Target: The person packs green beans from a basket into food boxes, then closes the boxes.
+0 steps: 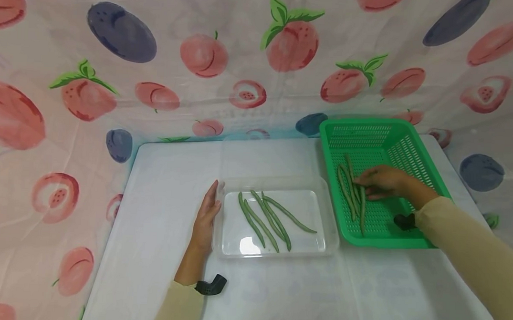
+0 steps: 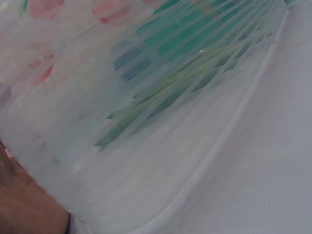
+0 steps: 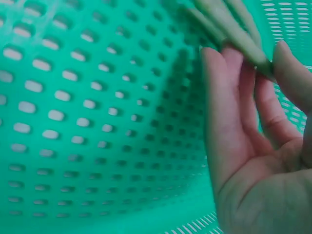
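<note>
Inside a green plastic basket (image 1: 390,242), my right hand (image 1: 382,181) pinches the end of a green bean (image 1: 362,210) between thumb and fingers. The right wrist view shows that hand (image 3: 263,141) with the bean (image 3: 234,36) at its fingertips. Other green beans (image 1: 346,192) lie just left of it in the basket. My left hand (image 1: 204,220) rests against the left wall of a clear plastic container (image 1: 273,257), fingers extended along its side. Several green beans (image 1: 264,220) lie apart in that container. Its ribbed wall (image 2: 161,180) fills much of the left wrist view, hiding most of the hand.
The container and basket stand side by side on a white-covered table (image 1: 164,199), the basket to the right. A fruit-print cloth (image 1: 158,41) hangs behind and beside the table. A dark wrist device (image 1: 211,285) sits on the left wrist.
</note>
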The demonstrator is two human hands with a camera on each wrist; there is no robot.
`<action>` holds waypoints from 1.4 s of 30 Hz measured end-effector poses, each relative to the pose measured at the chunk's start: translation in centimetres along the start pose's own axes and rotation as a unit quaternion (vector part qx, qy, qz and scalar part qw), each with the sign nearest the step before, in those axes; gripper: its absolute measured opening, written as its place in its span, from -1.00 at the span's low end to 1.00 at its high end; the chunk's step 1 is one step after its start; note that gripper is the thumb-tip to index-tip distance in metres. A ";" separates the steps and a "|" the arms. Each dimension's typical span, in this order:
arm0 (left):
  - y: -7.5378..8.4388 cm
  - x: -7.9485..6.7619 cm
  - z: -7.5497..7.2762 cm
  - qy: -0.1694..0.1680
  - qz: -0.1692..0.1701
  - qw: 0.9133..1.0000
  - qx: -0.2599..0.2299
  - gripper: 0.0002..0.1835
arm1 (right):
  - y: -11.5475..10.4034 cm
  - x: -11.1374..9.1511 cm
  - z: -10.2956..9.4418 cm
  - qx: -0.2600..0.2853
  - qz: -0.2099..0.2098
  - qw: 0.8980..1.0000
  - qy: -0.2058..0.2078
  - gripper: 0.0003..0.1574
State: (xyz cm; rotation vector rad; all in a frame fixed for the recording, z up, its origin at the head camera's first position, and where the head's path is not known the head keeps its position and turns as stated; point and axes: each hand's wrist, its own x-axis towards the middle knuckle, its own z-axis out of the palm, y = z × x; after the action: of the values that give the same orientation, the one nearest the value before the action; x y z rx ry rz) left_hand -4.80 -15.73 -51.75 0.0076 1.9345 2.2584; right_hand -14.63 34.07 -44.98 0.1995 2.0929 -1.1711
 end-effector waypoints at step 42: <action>0.3 0.1 0.4 0.008 -0.002 1.000 -0.011 -0.40 | -12.1 -5.8 7.9 0.033 -0.149 0.988 -0.008 -0.45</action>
State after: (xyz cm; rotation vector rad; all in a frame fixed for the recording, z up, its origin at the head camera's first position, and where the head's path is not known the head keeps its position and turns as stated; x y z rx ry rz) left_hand -4.89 -15.36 -51.36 -0.0175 1.9150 2.2842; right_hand -11.85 21.97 -35.53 -0.0975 2.1223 -1.4123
